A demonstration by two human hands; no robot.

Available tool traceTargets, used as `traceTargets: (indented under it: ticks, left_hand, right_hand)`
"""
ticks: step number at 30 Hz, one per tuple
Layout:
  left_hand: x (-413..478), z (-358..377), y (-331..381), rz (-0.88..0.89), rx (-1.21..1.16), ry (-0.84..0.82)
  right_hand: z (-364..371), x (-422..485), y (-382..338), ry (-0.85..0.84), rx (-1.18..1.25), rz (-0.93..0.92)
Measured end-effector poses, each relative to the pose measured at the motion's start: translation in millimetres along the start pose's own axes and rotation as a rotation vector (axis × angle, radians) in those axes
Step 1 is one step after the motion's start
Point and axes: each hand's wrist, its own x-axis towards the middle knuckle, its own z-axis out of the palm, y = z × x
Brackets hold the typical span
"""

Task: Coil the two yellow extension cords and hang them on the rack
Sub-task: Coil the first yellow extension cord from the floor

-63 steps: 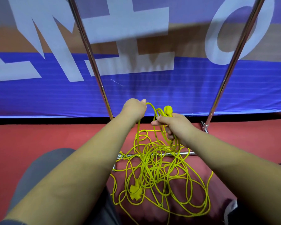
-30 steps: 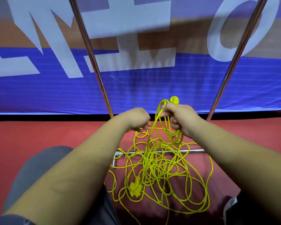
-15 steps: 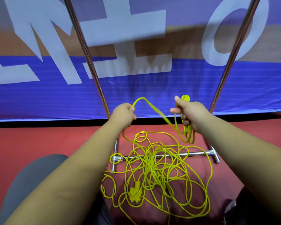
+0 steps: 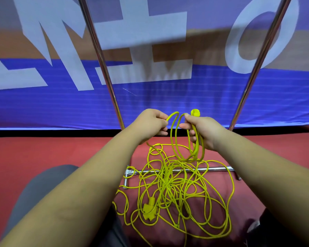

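Coiling had only just begun
Right hand [image 4: 202, 131] gripped a few loops; left hand [image 4: 150, 123] pinched the next bight beside it; most yellow cord [image 4: 177, 191] lay tangled across the rack [image 4: 184, 170] base, nothing hung

Rack [image 4: 178, 169] poles run off the top edge; its hanging bar is unseen. Cord tangle [image 4: 177, 191]: cannot tell one cord from two. Right foot mostly hidden behind right forearm [image 4: 268, 175].
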Motion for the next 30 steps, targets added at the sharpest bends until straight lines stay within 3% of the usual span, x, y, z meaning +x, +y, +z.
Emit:
traceTargets:
  ticks: [7, 15, 17, 23, 30]
  left_hand:
    - [-10.0, 12.6, -3.9, 0.071, -0.148, -0.249]
    - [-18.3, 22.1, -8.0, 0.032, -0.073, -0.313]
    - [-17.7, 20.5, -9.6, 0.085, 0.096, -0.344]
    - [0.3, 8.0, -39.1, 0.184, 0.900, -0.525]
    - [10.5, 14.5, -77.0, 0.009, 1.110, -0.655]
  right_hand:
    - [0.9, 1.9, 0.4, 0.043, 0.079, 0.012]
    - [-1.8, 5.0, -1.2, 0.096, 0.120, -0.051]
    - [0.2, 4.3, -4.8, 0.119, 0.167, -0.064]
    - [-5.8, 2.1, -18.2, 0.099, 0.271, -0.080]
    - [-13.9, -5.9, -33.8, -0.064, 0.337, -0.028]
